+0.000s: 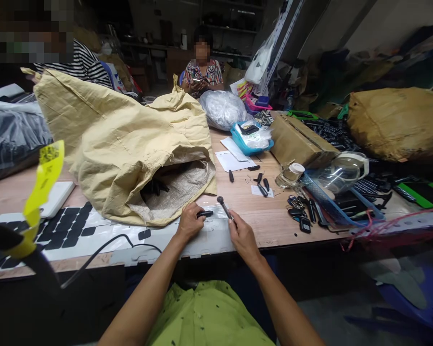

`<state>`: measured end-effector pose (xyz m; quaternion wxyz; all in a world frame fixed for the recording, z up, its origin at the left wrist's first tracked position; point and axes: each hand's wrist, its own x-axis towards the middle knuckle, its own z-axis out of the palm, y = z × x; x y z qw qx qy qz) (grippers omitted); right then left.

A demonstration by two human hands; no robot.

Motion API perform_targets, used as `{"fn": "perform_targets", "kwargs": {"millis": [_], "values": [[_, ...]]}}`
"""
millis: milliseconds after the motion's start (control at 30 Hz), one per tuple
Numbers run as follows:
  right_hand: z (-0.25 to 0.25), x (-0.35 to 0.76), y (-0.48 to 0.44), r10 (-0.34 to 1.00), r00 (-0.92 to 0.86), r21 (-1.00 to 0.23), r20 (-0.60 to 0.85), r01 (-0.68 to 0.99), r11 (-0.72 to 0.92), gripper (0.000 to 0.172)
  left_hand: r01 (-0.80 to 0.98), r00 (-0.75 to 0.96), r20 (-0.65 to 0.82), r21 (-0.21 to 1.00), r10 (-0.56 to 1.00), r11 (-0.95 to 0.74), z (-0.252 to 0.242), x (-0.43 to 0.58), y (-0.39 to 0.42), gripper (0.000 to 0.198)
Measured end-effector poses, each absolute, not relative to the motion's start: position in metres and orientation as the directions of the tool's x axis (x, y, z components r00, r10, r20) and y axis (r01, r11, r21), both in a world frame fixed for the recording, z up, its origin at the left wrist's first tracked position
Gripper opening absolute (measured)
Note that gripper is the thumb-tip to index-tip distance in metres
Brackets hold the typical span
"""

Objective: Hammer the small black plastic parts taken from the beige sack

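The sack's (130, 129) mouth gapes toward the hands, but its dark contents sit in shadow and cannot be made out. The left hand (190, 221) covers one end of a small black piece (206, 213), and the right hand (242, 235) hides the lower end of a thin tool (222, 204) with a round, dark head. A dark object at the left edge is cut off and blurred. The person (72, 60) at upper left is partly hidden by the sack.

The left fingers pinch the black piece, which sticks out past thumb and forefinger toward the tool. The right fingers are wrapped round the tool's shaft, its head up and away from the palm, near the black piece but apart from it. Both hands are over a pale sheet (216, 238) at the surface's (245, 187) near edge. Beyond the tool lie more black pieces (262, 190), some on white paper; keys (296, 204) lie to the right, next to a blue tray (319, 194).

A yellow tag (44, 182) at left bears a square code; the print under it is too small to read.
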<state>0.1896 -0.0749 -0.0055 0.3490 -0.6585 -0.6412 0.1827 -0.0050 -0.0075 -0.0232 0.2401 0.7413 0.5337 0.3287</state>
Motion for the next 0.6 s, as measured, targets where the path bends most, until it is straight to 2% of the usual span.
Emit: {"fn": "perform_targets", "kwargs": {"millis": [100, 167, 233, 367, 500, 600], "values": [[-0.009, 0.204, -0.055, 0.961, 0.127, -0.45, 0.246, 0.893, -0.003, 0.041, 0.656, 0.21, 0.25, 0.68, 0.945, -0.326, -0.023, -0.005, -0.01, 0.02], [-0.013, 0.209, -0.047, 0.959, 0.132, -0.298, 0.252, 0.953, -0.053, 0.04, 0.663, 0.217, 0.247, 0.672, 0.944, -0.329, -0.024, -0.004, -0.01, 0.021], [-0.02, 0.21, -0.045, 0.949, 0.14, -0.202, 0.284, 0.976, -0.084, 0.04, 0.664, 0.227, 0.233, 0.673, 0.946, -0.325, -0.025, -0.004, -0.01, 0.016], [-0.032, 0.204, -0.048, 0.909, 0.134, -0.097, 0.395, 0.99, -0.103, 0.039, 0.652, 0.238, 0.205, 0.691, 0.949, -0.312, -0.023, -0.005, -0.007, 0.011], [-0.035, 0.2, -0.05, 0.876, 0.105, -0.041, 0.472, 0.994, -0.097, 0.035, 0.56, 0.267, 0.209, 0.761, 0.941, -0.328, -0.007, -0.008, -0.025, 0.018], [-0.035, 0.199, -0.049, 0.867, 0.093, -0.015, 0.489, 0.995, -0.098, 0.035, 0.406, 0.436, 0.174, 0.838, 0.883, -0.366, 0.005, -0.008, -0.067, 0.024]]}}
